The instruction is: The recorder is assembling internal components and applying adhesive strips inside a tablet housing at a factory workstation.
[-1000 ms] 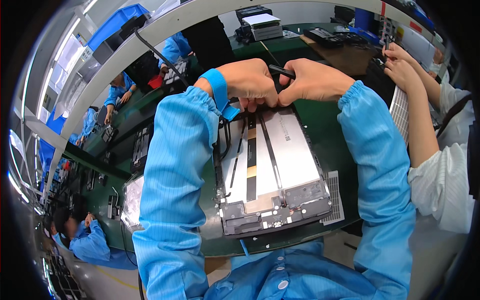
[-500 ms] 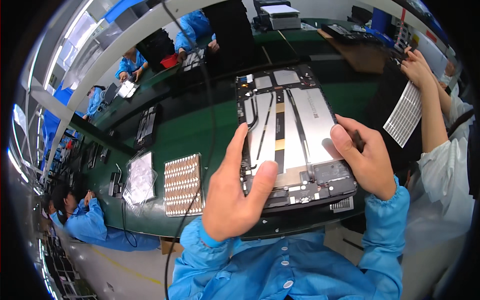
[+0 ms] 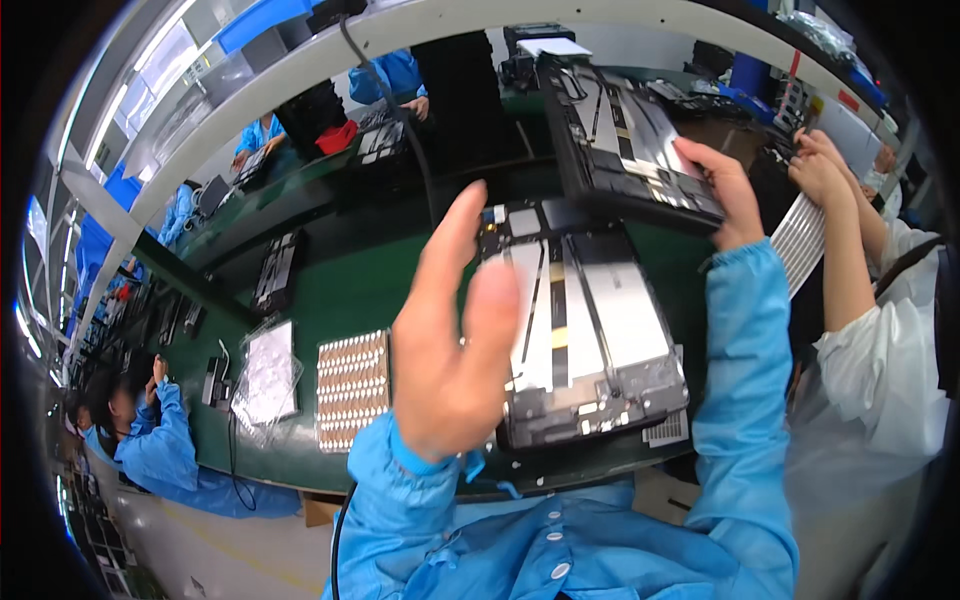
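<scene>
My right hand [image 3: 737,195] grips the near right edge of an opened tablet [image 3: 640,140], raised and tilted over the back of the bench. Silver plates, black strips and circuit parts show in it. A second opened tablet [image 3: 625,325] of the same kind lies in front of me, its silver plates facing up. My left hand [image 3: 440,360] is over that tablet's left side, fingers stretched and thumb apart, holding nothing. It hides part of the tablet's left edge; whether it touches it I cannot tell.
Left on the green bench [image 3: 330,290] lie a brown sheet with rows of pale pieces [image 3: 353,390], a clear bag [image 3: 268,370] and another device [image 3: 278,270]. A cable [image 3: 410,130] hangs ahead. At right, a co-worker's hands [image 3: 825,170] are near a white-striped sheet [image 3: 800,240].
Both hands were at the sides of one tablet. Now my right hand has carried a tablet up and away to the far right, uncovering another below. My left hand has come free.
</scene>
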{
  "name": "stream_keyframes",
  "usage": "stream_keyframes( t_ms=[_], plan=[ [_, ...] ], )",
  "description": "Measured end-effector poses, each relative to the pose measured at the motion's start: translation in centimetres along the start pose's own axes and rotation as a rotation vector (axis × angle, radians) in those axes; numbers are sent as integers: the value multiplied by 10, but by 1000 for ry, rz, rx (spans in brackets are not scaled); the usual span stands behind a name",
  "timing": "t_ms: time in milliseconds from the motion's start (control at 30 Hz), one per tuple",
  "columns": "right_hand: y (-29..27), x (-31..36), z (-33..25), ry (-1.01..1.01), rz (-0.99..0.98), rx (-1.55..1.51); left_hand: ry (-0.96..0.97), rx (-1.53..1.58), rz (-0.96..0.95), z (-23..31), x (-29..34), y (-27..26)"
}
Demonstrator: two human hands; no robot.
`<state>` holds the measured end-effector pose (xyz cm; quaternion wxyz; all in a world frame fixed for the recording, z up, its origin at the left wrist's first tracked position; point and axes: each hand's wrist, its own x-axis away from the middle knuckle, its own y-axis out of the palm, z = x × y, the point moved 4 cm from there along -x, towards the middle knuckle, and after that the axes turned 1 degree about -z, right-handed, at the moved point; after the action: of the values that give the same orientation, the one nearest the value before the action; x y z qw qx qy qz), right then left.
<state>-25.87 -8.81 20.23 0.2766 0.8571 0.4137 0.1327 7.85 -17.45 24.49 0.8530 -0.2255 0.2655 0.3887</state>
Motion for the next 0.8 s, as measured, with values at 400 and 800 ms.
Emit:
stream_keyframes(
  t_ms=[400, 800],
  plan=[
    [-208, -154, 114, -76, 493, 489, -232, -107, 19, -43, 116, -45],
    [-82, 30, 87, -282, 320, 1067, -148, 256, -874, -49, 185, 50]
  ],
)
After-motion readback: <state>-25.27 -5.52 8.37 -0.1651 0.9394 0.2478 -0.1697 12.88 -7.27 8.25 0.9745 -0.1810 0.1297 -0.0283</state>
